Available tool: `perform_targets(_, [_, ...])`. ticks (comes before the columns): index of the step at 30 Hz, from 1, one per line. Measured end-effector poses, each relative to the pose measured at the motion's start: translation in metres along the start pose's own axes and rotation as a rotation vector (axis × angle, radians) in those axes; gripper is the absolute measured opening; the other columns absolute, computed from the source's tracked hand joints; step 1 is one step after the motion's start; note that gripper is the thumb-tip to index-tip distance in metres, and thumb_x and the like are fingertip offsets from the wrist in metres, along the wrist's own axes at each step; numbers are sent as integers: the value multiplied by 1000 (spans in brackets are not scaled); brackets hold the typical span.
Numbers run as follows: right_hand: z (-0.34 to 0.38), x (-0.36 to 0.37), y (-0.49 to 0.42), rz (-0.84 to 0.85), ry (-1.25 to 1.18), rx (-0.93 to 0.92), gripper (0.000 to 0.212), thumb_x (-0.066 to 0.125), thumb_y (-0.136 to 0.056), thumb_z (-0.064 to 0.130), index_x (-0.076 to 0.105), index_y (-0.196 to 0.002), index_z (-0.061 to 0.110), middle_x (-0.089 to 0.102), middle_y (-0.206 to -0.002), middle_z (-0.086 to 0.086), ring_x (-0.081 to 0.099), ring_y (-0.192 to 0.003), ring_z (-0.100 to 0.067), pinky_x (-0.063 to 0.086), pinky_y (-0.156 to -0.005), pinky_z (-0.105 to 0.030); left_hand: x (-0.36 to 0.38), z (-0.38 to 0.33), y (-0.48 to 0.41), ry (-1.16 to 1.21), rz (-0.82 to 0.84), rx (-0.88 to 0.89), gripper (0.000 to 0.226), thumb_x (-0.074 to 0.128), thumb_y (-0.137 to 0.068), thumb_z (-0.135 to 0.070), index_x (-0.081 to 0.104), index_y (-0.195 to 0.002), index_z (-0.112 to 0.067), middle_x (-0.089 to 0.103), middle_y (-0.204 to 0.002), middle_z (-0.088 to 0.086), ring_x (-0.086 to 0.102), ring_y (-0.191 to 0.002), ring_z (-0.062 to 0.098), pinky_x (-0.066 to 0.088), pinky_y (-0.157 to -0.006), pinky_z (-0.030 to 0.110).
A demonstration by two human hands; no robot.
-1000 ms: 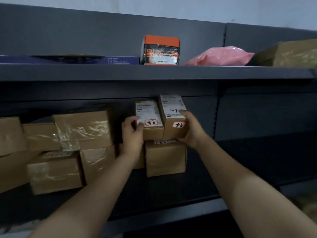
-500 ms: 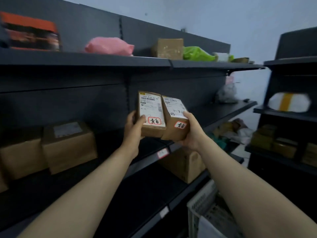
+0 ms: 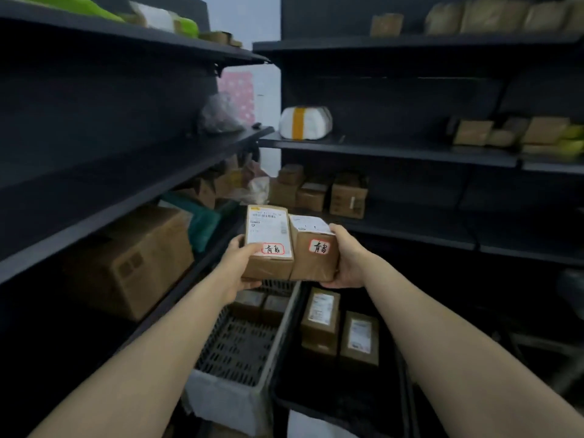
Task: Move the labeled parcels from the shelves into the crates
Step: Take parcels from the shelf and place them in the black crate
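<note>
Left hand (image 3: 239, 267) grips a small brown cardboard parcel with a white shipping label (image 3: 268, 245), thumb curled over its front. Right hand (image 3: 347, 260) clasps a 2nd brown labelled parcel (image 3: 313, 259). The 2 parcels touch side by side, held in the air above a grey slotted plastic crate (image 3: 278, 338) and a black crate (image 3: 331, 406). 2 labelled brown boxes (image 3: 319, 314) lie in the black crate. Dark metal shelves (image 3: 395, 150) stand on both sides.

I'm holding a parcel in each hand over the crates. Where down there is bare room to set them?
Grey crate: bare mesh floor between its near wall and the two small parcels at its far end. Black crate: its near half, before the two labeled parcels, looks bare, though it is dark. Both far ends are crowded.
</note>
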State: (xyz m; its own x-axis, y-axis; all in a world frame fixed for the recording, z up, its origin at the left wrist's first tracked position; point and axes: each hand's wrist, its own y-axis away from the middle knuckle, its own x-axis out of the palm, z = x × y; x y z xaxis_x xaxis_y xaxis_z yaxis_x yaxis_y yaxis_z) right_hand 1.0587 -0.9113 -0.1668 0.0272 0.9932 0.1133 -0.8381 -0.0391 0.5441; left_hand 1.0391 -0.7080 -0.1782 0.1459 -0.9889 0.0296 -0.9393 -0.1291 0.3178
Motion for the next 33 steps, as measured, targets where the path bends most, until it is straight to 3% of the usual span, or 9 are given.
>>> perform_targets(4, [-18,-49,-25,-79,-15,78,54,49,-82,65,69,-103,19,74,-100,-7,67,-98,-26,52,-90,-42,47,28,-30,-44,90,-67,38,53,-94,-32,38,-129,-28,60,-110,7,58,-93,27,49,-59,36])
perform_targets(9, [-43,-76,-57,-137,-54,147,52,52,-85,63,66,-109,19,73,-100,-8,68,-95,-26,53,-74,-40,71,66,-69,-76,133,-162,34,47,-97,-37,40,-128,-28,59,-112,5,57,-98,26,50,-69,39])
perform_targets(13, [-59,-88,-78,-221,-92,147,38,60,-87,52,62,-103,18,70,-98,-7,65,-94,-24,53,-79,-41,81,92,-102,-154,193,-201,49,57,-92,-26,35,-136,-30,59,-119,5,58,-98,23,49,-73,38])
perform_targets(16, [-74,-108,-85,-285,-124,114,29,61,-89,47,62,-100,20,70,-92,-5,65,-92,-22,53,-88,-42,101,113,-127,-217,271,-224,66,67,-85,-16,32,-140,-27,59,-123,5,59,-104,24,50,-90,46])
perform_targets(18, [-86,-132,-85,-337,-164,108,24,59,-92,42,63,-97,19,70,-86,-4,66,-85,-19,55,-79,-38,128,127,-134,-233,337,-252,71,70,-82,-12,31,-140,-24,60,-120,4,61,-99,23,51,-86,46])
perform_targets(22, [-113,-205,-79,-472,-232,98,35,62,-91,39,63,-114,13,74,-93,-7,69,-87,-22,56,-77,-37,206,150,-122,-253,484,-263,69,66,-85,-8,29,-141,-23,59,-115,5,63,-88,19,53,-73,37])
perform_targets(24, [-129,-248,-72,-578,-273,121,43,65,-88,41,61,-120,12,74,-96,-9,70,-86,-24,57,-74,-37,247,165,-117,-275,535,-247,73,65,-86,-8,24,-145,-24,57,-126,7,63,-95,22,54,-82,41])
perform_targets(27, [-156,-311,-64,-691,-309,213,58,67,-82,51,53,-127,18,70,-108,-9,66,-95,-27,50,-91,-45,301,191,-112,-340,545,-230,72,63,-89,-11,22,-147,-25,52,-133,7,59,-103,23,49,-91,41])
perform_targets(33, [-212,-428,-88,-698,-360,344,50,62,-88,48,50,-128,20,65,-105,-7,60,-89,-26,39,-88,-49,398,271,-122,-438,469,-349,67,59,-92,-15,22,-148,-25,51,-136,8,56,-113,29,47,-96,46])
